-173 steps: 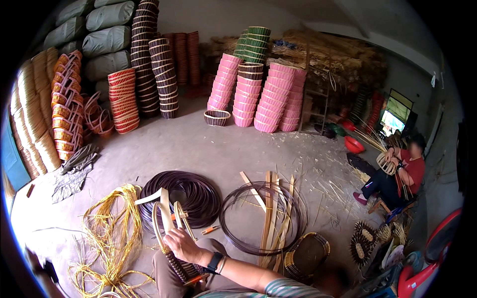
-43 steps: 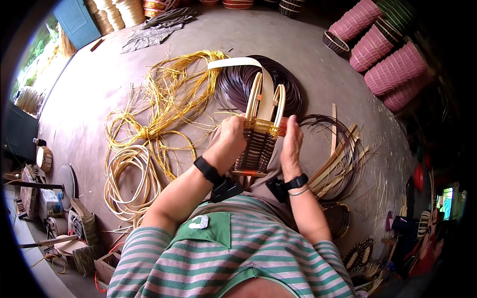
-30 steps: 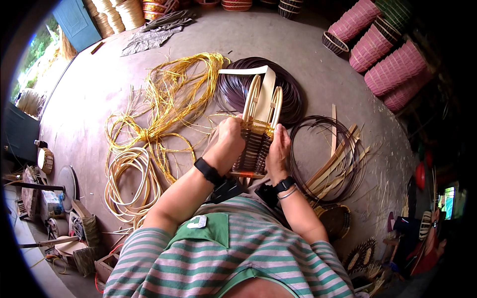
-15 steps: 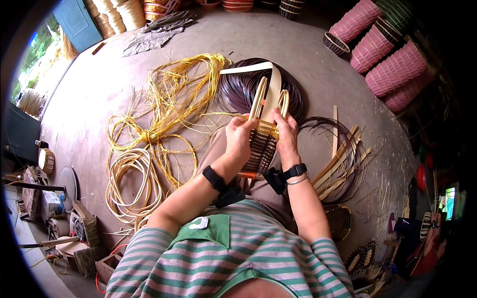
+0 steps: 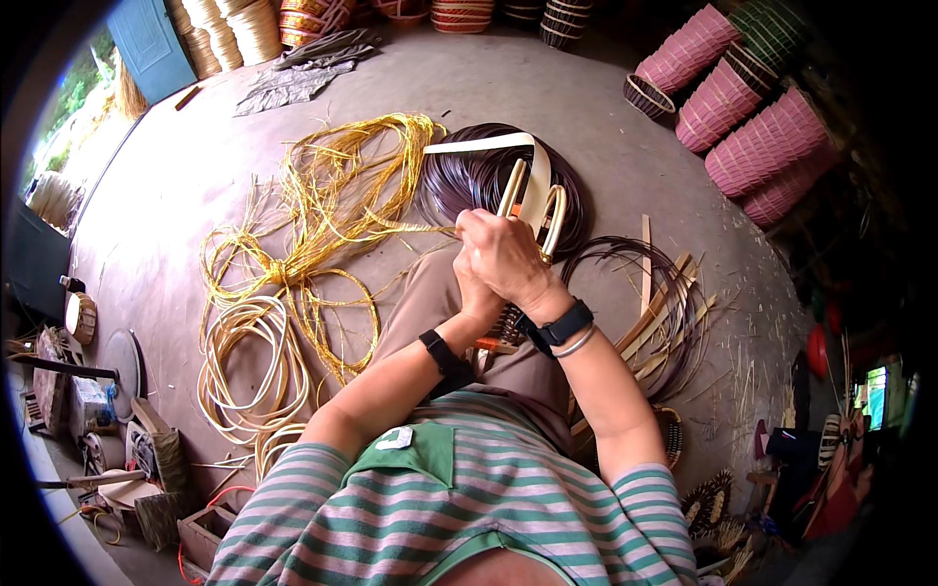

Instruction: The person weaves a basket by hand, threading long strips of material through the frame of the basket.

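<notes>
A small woven basket (image 5: 506,328) of dark and pale strips sits over my lap, mostly hidden by my hands. Pale bent canes (image 5: 554,217) stand up from its far end. My left hand (image 5: 476,291) is closed at the basket's left side, largely covered by the other one. Crossing over it, my right hand (image 5: 512,258) has its fingers pinched together at the end of a golden strand (image 5: 415,229) that runs in from the left. A wide white strip (image 5: 536,186) bends up beyond the basket. Each wrist wears a black band.
Tangled golden strands (image 5: 366,161) and a coil of pale cane (image 5: 256,361) lie on the floor to the left. A dark coil (image 5: 459,181) lies ahead. Flat pale strips (image 5: 664,313) are at the right. Stacked pink baskets (image 5: 767,146) stand far right.
My right hand has moved left from the basket's right side, across to my left hand. The fingers now meet by the golden strand, covering most of the basket.
</notes>
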Tool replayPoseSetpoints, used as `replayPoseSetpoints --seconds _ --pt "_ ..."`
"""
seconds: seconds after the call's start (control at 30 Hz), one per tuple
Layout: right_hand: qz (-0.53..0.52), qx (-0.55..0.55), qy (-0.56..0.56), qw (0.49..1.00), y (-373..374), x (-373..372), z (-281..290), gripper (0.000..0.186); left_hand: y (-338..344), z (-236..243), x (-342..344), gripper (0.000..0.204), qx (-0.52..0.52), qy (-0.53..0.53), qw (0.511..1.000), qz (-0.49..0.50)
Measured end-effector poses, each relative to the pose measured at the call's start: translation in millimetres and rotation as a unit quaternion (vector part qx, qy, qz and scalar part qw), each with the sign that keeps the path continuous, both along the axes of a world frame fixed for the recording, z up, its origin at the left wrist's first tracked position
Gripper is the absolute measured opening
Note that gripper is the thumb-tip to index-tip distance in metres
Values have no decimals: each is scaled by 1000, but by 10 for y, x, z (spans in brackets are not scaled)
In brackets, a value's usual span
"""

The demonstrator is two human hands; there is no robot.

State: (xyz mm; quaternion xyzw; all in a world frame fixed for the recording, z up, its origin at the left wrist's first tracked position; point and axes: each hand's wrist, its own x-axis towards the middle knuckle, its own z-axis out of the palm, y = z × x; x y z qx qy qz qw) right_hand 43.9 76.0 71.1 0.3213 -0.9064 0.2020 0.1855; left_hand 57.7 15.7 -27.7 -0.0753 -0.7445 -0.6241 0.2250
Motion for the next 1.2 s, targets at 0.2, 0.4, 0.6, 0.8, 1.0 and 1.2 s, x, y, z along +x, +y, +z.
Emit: replayPoseSetpoints --seconds 0.2,0.4,0.6,0.8,1.0,1.2 --pt "-89 -614 -152 769 606 201 -162 17 -25 -21 -86 39 83 -16 996 -18" --pt "-172 -722 -226 630 1072 225 -586 15 -306 299 -213 60 232 -173 907 -305" --pt "-162 -714 -243 636 1122 231 -588 13 -570 492 -539 23 143 -306 852 -399" --pt "-151 -644 -197 723 1067 54 -374 16 -483 233 -748 20 3 -206 903 -378" --pt "-186 -233 33 954 861 -757 53 24 -165 436 -401 15 -117 -22 988 -96" --pt "-292 55 -3 955 1014 -930 -348 57 -88 405 -360 10 -118 -18 991 -54"
